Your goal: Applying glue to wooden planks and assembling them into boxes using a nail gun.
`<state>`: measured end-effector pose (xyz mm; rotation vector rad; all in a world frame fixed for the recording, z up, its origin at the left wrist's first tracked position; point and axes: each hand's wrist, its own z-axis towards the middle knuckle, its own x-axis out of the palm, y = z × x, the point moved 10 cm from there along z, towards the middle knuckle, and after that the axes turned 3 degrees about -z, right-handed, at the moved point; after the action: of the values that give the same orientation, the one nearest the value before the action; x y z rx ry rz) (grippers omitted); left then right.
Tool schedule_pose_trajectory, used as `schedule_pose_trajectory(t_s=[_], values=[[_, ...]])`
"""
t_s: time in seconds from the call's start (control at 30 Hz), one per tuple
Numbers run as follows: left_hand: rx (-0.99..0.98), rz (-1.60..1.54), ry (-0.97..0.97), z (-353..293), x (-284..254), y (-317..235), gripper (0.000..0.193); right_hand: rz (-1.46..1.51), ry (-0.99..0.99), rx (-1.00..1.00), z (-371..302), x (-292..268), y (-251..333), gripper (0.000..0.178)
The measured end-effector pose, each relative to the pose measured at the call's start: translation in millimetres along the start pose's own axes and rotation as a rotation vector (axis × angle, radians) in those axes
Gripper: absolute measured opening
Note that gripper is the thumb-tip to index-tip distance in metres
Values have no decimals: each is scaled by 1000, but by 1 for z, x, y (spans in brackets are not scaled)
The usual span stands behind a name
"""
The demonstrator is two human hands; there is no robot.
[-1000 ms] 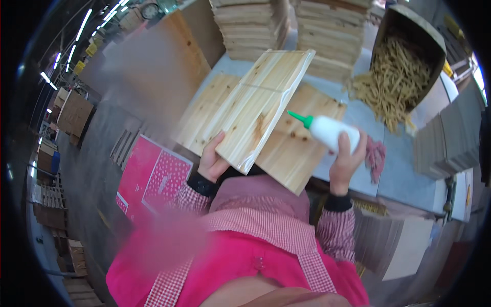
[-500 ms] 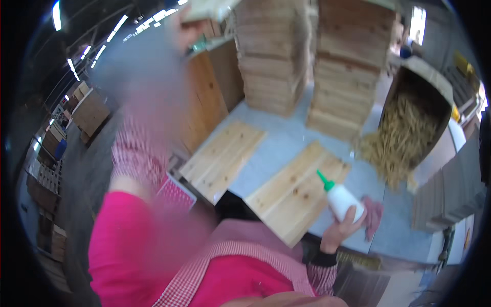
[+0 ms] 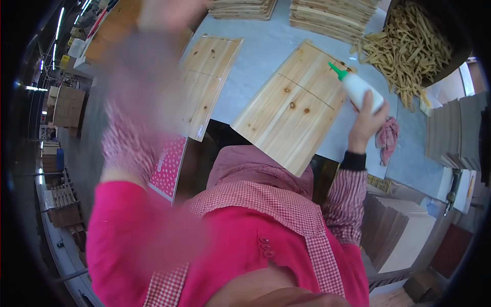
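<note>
My right hand (image 3: 366, 123) is wrapped round a white glue bottle (image 3: 362, 91) with a green nozzle. Its tip is above the far right part of a pale wooden board (image 3: 294, 115), which has knots and thin cross lines and overhangs the table's near edge. To the left lies a second wooden board (image 3: 208, 77) with similar lines. My left hand (image 3: 171, 15) is raised at the top edge, smeared by motion, so its fingers and anything in them cannot be made out. A crumpled pink cloth (image 3: 387, 134) lies just below my right hand.
Stacked boards (image 3: 335, 18) stand at the back of the pale blue table (image 3: 245, 84). At the far right, wood strips (image 3: 409, 48) spill from a tipped box. Grey panels (image 3: 455, 133) stand on the right, and a pink patterned board (image 3: 168, 166) sits below the left board.
The view has tipped downward, so the boards appear higher and the tall stacks are cut off. My right hand still holds the glue bottle. The left hand remains raised and blurred.
</note>
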<state>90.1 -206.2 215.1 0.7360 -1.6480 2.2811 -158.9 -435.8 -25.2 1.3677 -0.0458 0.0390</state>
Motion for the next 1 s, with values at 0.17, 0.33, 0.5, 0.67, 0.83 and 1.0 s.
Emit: schedule_pose_trajectory(t_s=[0.17,0.33,0.5,0.67,0.83,1.0], values=[[-566,-161,-236,-122,-86,178,30,-208,127,-262,42,85,11,50],[-848,-367,-594,-244,-105,265,33,-312,220,-352,65,130,11,52],[-777,-440,-576,-221,-97,275,38,-393,356,-419,73,140,19,50],[-716,-533,-491,-187,-98,286,47,-466,327,-525,74,92,41,47],[-711,-569,-474,-167,-89,291,51,-579,270,-558,72,46,60,44],[-620,-494,-430,-161,-92,295,49,-410,172,-305,61,21,45,42]])
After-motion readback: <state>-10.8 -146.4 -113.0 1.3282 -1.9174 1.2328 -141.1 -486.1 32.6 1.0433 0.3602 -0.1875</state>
